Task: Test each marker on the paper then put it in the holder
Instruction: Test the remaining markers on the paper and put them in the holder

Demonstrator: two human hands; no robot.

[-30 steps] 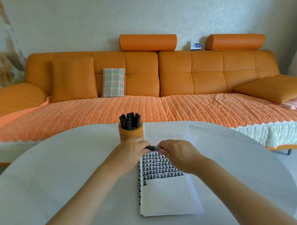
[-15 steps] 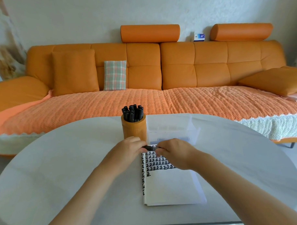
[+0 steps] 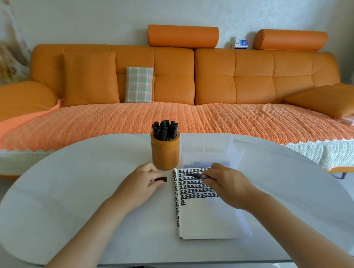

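Note:
My right hand point(image 3: 226, 184) holds an uncapped black marker point(image 3: 196, 176), its tip pointing left over the top rows of black marks on the white paper point(image 3: 205, 217). My left hand point(image 3: 138, 185) pinches the marker's black cap point(image 3: 161, 179) just left of the paper. The orange cylindrical holder point(image 3: 166, 152) stands right behind the two hands, packed with several black markers point(image 3: 165, 130).
A clear plastic box point(image 3: 207, 150) sits behind the paper, right of the holder. All of it rests on a round white table point(image 3: 73, 187). An orange sofa point(image 3: 174, 81) with cushions fills the background beyond the table's far edge.
The two hands have pulled apart: the cap has come off in my left hand and moved left, while the marker stays in my right hand over the paper.

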